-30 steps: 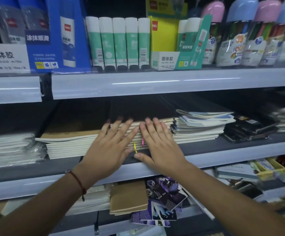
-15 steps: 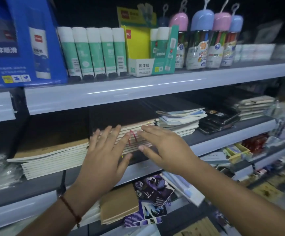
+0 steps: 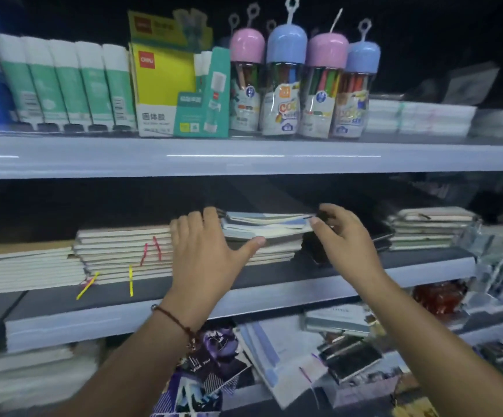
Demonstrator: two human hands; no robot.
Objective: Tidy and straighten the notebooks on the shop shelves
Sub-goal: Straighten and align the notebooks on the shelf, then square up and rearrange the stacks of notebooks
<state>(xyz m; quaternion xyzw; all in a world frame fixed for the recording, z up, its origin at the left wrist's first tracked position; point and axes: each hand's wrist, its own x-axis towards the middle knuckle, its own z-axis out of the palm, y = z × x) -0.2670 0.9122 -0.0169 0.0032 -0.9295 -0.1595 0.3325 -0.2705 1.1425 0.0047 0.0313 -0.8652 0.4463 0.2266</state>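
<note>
Now that the ribboned stack (image 3: 123, 254) is left, the blue-covered stack (image 3: 266, 233) beside it is framed. The left hand (image 3: 211, 257) is spread flat against it; the right hand (image 3: 342, 239) pinches its corner.

The left end of the uneven blue-and-white notebook stack (image 3: 266, 228) is covered by the left hand (image 3: 206, 254). Its right corner is hidden behind the right hand (image 3: 345, 239).

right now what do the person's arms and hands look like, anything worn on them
Both forearms are bare, with no sleeves showing in the head view. The left hand has a thin dark red cord bracelet round its wrist, with a small knot or bead hanging from it. The right hand and its wrist carry nothing: no ring, watch or glove shows on either hand.
</note>
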